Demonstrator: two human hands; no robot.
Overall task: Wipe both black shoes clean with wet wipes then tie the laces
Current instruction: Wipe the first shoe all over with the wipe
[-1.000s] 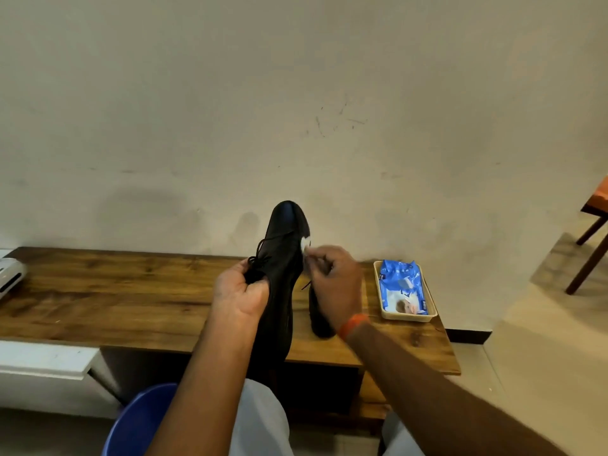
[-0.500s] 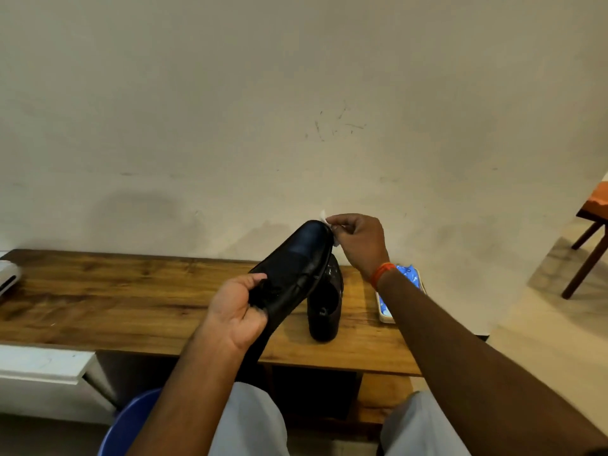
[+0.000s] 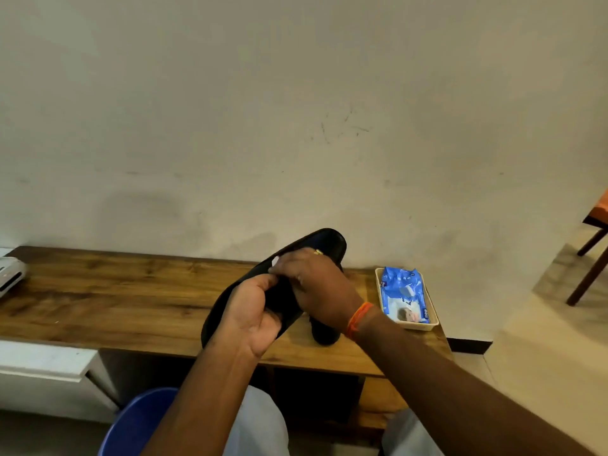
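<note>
My left hand (image 3: 251,315) grips a black shoe (image 3: 324,243) near its heel and holds it tilted above the wooden bench (image 3: 131,291), toe up and to the right. My right hand (image 3: 317,284) lies over the shoe's middle and pinches a small white wet wipe (image 3: 274,260) against it. The second black shoe (image 3: 324,334) stands on the bench behind my right wrist, mostly hidden. A blue pack of wet wipes (image 3: 403,294) lies in a cream tray (image 3: 433,319) at the bench's right end.
A blue bin (image 3: 138,422) stands on the floor under my left forearm. A white device (image 3: 10,274) sits at the bench's left end. A wall rises just behind the bench. A wooden chair leg (image 3: 589,274) is at the far right.
The shoe has turned from upright to lying slanted. My right hand moved from the toe down to the shoe's middle, with the wipe in its fingers.
</note>
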